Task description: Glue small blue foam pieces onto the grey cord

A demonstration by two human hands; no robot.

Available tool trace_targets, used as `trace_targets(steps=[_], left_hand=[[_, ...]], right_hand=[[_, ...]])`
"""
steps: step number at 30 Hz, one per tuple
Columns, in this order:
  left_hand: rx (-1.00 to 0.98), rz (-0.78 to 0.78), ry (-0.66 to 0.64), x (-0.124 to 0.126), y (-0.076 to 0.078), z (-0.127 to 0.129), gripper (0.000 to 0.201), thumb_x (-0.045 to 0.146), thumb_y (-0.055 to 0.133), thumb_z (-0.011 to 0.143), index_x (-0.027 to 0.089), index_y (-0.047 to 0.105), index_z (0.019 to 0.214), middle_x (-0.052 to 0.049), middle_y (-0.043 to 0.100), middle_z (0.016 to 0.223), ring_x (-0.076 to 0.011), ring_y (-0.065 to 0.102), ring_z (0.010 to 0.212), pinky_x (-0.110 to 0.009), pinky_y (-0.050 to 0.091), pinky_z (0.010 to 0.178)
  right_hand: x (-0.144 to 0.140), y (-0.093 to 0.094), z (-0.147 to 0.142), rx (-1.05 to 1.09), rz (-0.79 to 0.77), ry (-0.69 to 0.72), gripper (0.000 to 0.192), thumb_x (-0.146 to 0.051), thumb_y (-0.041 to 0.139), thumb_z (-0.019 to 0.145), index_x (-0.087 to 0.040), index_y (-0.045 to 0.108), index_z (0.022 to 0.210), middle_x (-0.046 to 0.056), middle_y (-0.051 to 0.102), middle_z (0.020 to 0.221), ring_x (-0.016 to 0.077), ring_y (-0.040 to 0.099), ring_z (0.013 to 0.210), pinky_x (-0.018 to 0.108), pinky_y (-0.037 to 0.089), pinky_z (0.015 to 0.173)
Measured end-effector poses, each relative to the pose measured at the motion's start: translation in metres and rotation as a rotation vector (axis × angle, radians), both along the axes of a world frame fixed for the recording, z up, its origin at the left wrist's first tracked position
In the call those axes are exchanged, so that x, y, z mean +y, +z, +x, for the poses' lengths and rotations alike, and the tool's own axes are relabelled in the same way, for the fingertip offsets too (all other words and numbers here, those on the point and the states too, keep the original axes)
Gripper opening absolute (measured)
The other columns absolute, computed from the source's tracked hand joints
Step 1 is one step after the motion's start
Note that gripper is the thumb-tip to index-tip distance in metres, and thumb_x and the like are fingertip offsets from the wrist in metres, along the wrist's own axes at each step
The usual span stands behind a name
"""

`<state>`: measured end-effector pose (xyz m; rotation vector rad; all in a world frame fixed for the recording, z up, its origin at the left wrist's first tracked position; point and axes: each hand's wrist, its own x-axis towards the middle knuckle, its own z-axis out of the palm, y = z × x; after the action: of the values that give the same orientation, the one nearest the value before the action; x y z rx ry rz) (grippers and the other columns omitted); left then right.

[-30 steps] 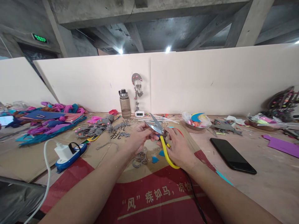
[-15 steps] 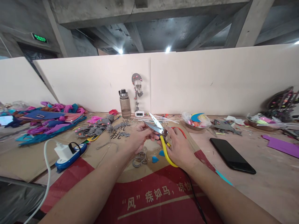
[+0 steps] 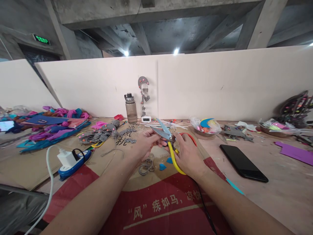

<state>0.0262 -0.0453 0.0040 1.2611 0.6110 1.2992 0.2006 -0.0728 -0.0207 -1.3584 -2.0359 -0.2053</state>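
Spreading across the lower frame, a cardboard-covered table [image 3: 29, 169] with a red printed sheet [image 3: 156, 202] under both forearms; along the left edge, heaped pink and blue fabric scraps [image 3: 56, 125]; at right centre, a black phone [image 3: 243, 163] lying flat; at lower left, a white charger on a blue power strip [image 3: 70, 160]; at centre back, a water bottle [image 3: 131, 109] standing against the white partition

Judging progress: trimming looks under way and not finished, with grey offcuts [image 3: 146, 168] and small blue bits [image 3: 162, 167] lying on the cardboard just below the hands, and a pile of grey felt pieces [image 3: 102, 134] waiting left of centre

Meeting at frame centre, just above the table: right hand [image 3: 188, 155] closed around the yellow handle of the scissors [image 3: 164, 132], blades parted and pointing toward upper left; left hand [image 3: 146, 143] curled, fingertips pinched at the blades on something too small to make out, so cannot tell what it has hold of
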Motion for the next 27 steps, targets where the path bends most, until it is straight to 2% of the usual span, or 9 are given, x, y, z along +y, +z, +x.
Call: trace_targets(steps=[6,15,19,23,27], left_hand=[[-0.017,0.007,-0.018,-0.0007,-0.0008,0.0002,0.026,0.029,0.076,0.070,0.013,0.072,0.091,-0.005,0.070,0.070,-0.0128,0.064,0.058,-0.023,0.046,0.054],[0.005,0.014,-0.014,-0.0009,0.0002,-0.0010,0.020,0.028,0.075,0.071,0.013,0.071,0.083,-0.005,0.070,0.072,-0.0120,0.064,0.059,-0.022,0.045,0.054],[0.038,0.018,0.004,-0.0006,0.0009,-0.0012,0.019,0.029,0.073,0.073,0.012,0.070,0.081,-0.006,0.071,0.075,-0.0118,0.064,0.059,-0.022,0.045,0.055],[0.065,0.029,0.031,0.0006,0.0010,-0.0013,0.018,0.027,0.072,0.072,0.012,0.070,0.081,-0.006,0.071,0.074,-0.0122,0.063,0.059,-0.023,0.045,0.055],[0.149,0.072,0.071,0.0042,0.0004,-0.0039,0.017,0.028,0.070,0.073,0.012,0.069,0.080,-0.006,0.070,0.075,-0.0120,0.063,0.059,-0.024,0.045,0.057]], right_hand=[[0.0004,-0.0010,-0.0002,-0.011,0.016,-0.009,0.050,-0.034,0.057,0.085,-0.015,0.045,0.129,0.016,0.053,0.111,0.0315,0.053,0.102,0.041,0.046,0.084],[0.0013,-0.0015,0.0010,0.035,-0.041,0.051,0.047,-0.042,0.051,0.090,-0.018,0.044,0.129,0.014,0.054,0.111,0.0280,0.055,0.102,0.037,0.046,0.083],[0.0017,-0.0006,0.0012,0.018,-0.053,0.041,0.047,-0.038,0.053,0.090,-0.017,0.044,0.131,0.014,0.055,0.111,0.0271,0.055,0.102,0.035,0.045,0.083],[0.0007,0.0016,0.0008,-0.018,-0.080,0.015,0.043,-0.034,0.053,0.089,-0.017,0.047,0.128,0.014,0.057,0.111,0.0266,0.057,0.099,0.034,0.044,0.079],[0.0000,0.0036,0.0012,-0.021,-0.055,-0.002,0.039,-0.039,0.051,0.090,-0.017,0.051,0.122,0.013,0.060,0.104,0.0263,0.058,0.091,0.033,0.043,0.073]])
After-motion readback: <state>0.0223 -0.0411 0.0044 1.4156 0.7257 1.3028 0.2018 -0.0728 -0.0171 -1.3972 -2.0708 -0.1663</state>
